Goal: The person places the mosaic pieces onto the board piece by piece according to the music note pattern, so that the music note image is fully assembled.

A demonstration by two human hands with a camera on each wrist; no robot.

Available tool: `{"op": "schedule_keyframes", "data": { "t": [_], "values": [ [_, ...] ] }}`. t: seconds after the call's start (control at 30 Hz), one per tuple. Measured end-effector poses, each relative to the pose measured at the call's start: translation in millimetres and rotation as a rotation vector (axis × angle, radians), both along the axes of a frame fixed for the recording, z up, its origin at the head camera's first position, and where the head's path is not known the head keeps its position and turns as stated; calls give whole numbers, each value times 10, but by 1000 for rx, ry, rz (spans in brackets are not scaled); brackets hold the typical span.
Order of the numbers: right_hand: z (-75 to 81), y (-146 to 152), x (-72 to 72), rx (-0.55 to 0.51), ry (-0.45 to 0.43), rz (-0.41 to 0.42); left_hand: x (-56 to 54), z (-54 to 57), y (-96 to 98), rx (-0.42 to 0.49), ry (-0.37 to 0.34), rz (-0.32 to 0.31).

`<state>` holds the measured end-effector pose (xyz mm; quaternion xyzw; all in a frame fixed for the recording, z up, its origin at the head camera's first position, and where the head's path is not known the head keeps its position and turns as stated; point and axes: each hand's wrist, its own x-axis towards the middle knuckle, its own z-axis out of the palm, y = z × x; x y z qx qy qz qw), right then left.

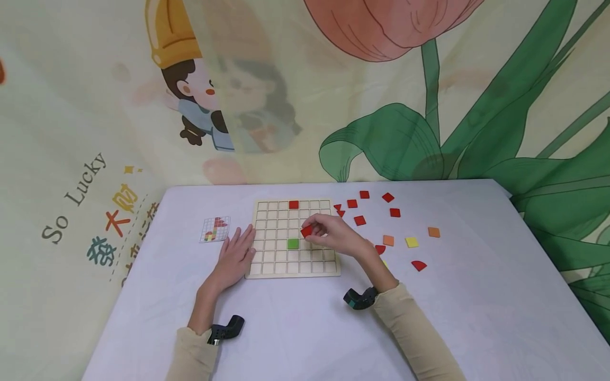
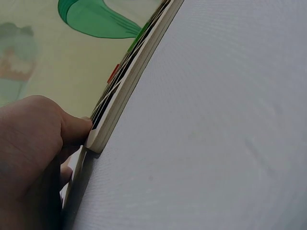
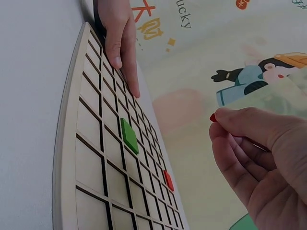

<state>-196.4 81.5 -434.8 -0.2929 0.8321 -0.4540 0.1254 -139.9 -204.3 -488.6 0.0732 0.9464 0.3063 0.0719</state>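
Note:
A wooden grid board [image 1: 274, 269] lies on the table. One red square tile [image 1: 294, 205] sits in its far row and a green square tile [image 1: 293, 244] near its middle. Above the board, my right hand [image 1: 335, 233] pinches a small red tile [image 1: 306, 231] between thumb and fingertips. In the right wrist view only a corner of that held tile [image 3: 213, 117] shows past the thumb. My left hand [image 1: 234, 262] rests at the board's left edge with fingers extended, and its thumb [image 2: 76, 127] touches the rim in the left wrist view.
A printed pattern card [image 1: 215, 229] lies left of the board. To the right are scattered several red tiles [image 1: 359, 220], orange tiles [image 1: 388, 241], a yellow tile [image 1: 412, 242] and a red quarter-round tile [image 1: 419, 265]. A patterned curtain [image 1: 286, 164] hangs behind the white table [image 1: 295, 328].

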Motion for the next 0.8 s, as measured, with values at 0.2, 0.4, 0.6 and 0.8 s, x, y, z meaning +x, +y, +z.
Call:
{"op": "schedule_keyframes", "data": {
  "t": [0.2,0.4,0.6,0.8],
  "values": [
    [-43,-83,29,61,3,16,-14,-15,-3,-8,4,-7],
    [-128,-221,89,145,9,65,-15,-22,-9,-8,5,-9],
    [-224,-370,205,274,25,158,-9,-18,-9,2,6,-4],
    [-268,-443,267,362,100,200,-16,-16,-8,-5,11,-9]
  ]
}}
